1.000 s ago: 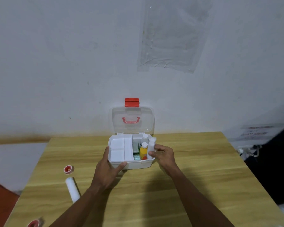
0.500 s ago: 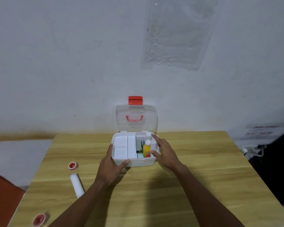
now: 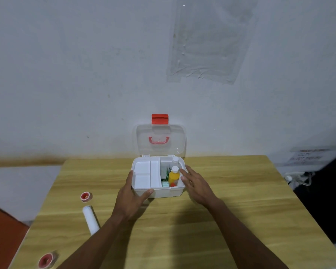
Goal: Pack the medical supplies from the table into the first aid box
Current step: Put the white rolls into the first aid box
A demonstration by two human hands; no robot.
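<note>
Item: first aid box (image 3: 159, 191), white, standing open at the middle of the wooden table (image 3: 231, 210) near the wall, its clear lid (image 3: 159, 140) upright with a red latch (image 3: 159, 119) on top.

Contents, right side: one yellow bottle (image 3: 173, 176) with a white cap, one white bottle (image 3: 175, 161) behind it, small green and red packets at the bottom, too small to name. Left side: a white divided tray (image 3: 144, 174), nothing in it.

Your left hand (image 3: 129, 202) holds the box's front left corner, thumb on the front wall, fingers up the side wall. Your right hand (image 3: 196, 183) is open and holds nothing, fingers spread at the box's right rim just beside the yellow bottle.

Outstanding, all on the table's left part, well apart from the box: one small red tape roll (image 3: 86, 197), one white cylinder (image 3: 91, 220) just beside it (likely a bandage roll), one larger red tape roll (image 3: 46, 261) at the near left edge.

Step in hand, as judged: the bottles are seated and your right hand is free. The next move calls for reaching across to the left-side items; your left hand is nearer if you let go of the box. The cylinder may roll, so grip it across its middle.
</note>
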